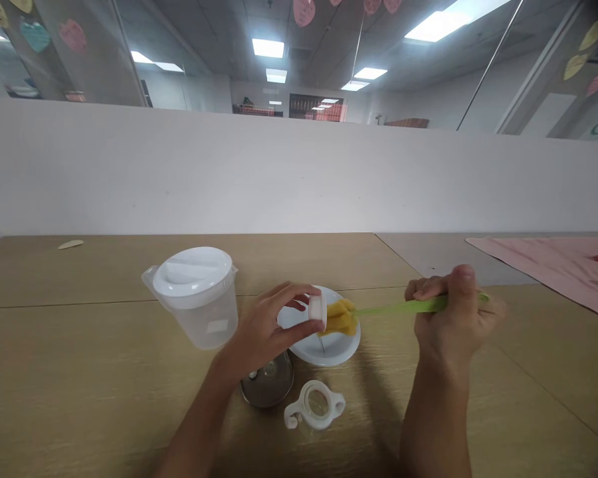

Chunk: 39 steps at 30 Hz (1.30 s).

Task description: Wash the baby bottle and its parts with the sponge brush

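My left hand (274, 317) pinches a small white cylindrical cap (317, 312) on its side, thumb below and fingers above. My right hand (448, 312) is closed around the light green handle of a brush (398, 308), thumb on top. At its far end, the brush's yellow sponge-like head (343, 317) is against or inside the cap's right side; which of these I cannot tell. Both are above a white plate (329, 357), partly hidden by my left hand. A thin pale stick-like piece shows over the plate, below the yellow head.
A lidded translucent pitcher (197, 299) stands left of my left hand. Nearer me lie a dark round lid (269, 385), partly under my left wrist, and a white ring-shaped part with two lugs (315, 405). A pink cloth (553, 262) and another person's hand are at far right.
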Motion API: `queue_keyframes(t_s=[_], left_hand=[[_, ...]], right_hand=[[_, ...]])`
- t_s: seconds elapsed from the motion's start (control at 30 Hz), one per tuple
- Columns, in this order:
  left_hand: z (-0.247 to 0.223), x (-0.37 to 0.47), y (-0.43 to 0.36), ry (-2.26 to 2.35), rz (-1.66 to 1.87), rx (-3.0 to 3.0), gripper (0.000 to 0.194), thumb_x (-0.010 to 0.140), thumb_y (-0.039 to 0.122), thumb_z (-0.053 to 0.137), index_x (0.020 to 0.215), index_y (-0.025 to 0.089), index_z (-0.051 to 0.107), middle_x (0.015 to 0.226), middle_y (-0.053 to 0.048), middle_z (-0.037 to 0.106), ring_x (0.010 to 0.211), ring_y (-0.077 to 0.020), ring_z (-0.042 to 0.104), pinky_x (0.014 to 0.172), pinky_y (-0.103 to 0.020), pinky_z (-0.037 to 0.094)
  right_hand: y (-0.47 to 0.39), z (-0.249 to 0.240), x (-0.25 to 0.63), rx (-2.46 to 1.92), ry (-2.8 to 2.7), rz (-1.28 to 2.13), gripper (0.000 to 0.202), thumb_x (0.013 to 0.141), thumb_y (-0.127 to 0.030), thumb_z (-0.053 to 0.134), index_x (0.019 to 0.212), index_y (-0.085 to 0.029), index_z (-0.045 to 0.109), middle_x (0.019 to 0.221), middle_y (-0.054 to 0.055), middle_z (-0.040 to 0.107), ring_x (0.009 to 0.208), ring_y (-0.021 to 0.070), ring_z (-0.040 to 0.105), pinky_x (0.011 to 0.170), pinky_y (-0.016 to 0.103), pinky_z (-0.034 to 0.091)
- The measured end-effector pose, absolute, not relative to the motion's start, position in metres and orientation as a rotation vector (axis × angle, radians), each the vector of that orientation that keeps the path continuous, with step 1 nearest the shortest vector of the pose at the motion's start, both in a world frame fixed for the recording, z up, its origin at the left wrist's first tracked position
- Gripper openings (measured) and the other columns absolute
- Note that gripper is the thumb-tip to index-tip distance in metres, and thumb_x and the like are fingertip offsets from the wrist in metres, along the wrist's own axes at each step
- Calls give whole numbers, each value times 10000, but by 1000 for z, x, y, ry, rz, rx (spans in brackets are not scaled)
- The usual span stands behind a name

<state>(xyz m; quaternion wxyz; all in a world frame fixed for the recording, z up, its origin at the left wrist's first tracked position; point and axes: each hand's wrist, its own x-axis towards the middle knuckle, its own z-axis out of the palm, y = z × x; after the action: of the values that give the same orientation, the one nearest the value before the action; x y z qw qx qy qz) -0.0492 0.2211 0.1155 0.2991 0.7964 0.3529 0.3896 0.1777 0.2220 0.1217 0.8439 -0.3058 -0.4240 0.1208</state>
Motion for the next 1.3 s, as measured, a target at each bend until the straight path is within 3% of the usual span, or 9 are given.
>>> queue_keyframes(t_s=[0.2,0.47,0.63,0.83,1.13,1.3], left_hand=[[127,-59,216,1055,906,2273,269,785,298,635,1042,233,592,1123,-26,601,1027,-172,562,903,-287,458],[103,-60,219,1591,-47,2311,151,670,214,632,815,176,649,864,-54,669,815,-225,618,647,-277,434],[99,-50,215,1643,-131,2332,203,653,207,632,850,158,633,851,-71,664,729,-209,620,566,-255,408],[94,-48,211,1727,-297,2297,77,666,205,634,685,133,653,730,-91,664,701,-212,644,620,-266,459],[67,-44,224,1693,-389,2362,302,623,224,705,880,66,693,893,-215,690,877,-337,663,736,-389,520],[67,-47,227,1717,-387,2352,302,606,239,718,876,106,693,914,-178,692,901,-316,660,759,-362,517]], right_hand=[[224,126,175,-601,-676,126,451,811,-343,580,423,-182,415,372,-48,444,321,86,392,354,253,377],[225,125,189,-639,-550,93,483,828,-327,543,396,-195,371,358,-57,397,319,83,378,384,261,411],[225,124,191,-655,-563,83,483,841,-327,529,394,-195,401,364,-50,384,327,93,389,376,265,402],[227,124,192,-640,-547,101,492,830,-312,541,379,-192,385,357,-48,391,318,92,402,359,259,403],[227,125,192,-631,-527,111,471,816,-311,539,384,-203,388,350,-50,389,310,95,381,357,270,398],[226,125,191,-655,-539,114,467,814,-329,526,383,-204,396,359,-53,383,322,92,385,358,261,389]])
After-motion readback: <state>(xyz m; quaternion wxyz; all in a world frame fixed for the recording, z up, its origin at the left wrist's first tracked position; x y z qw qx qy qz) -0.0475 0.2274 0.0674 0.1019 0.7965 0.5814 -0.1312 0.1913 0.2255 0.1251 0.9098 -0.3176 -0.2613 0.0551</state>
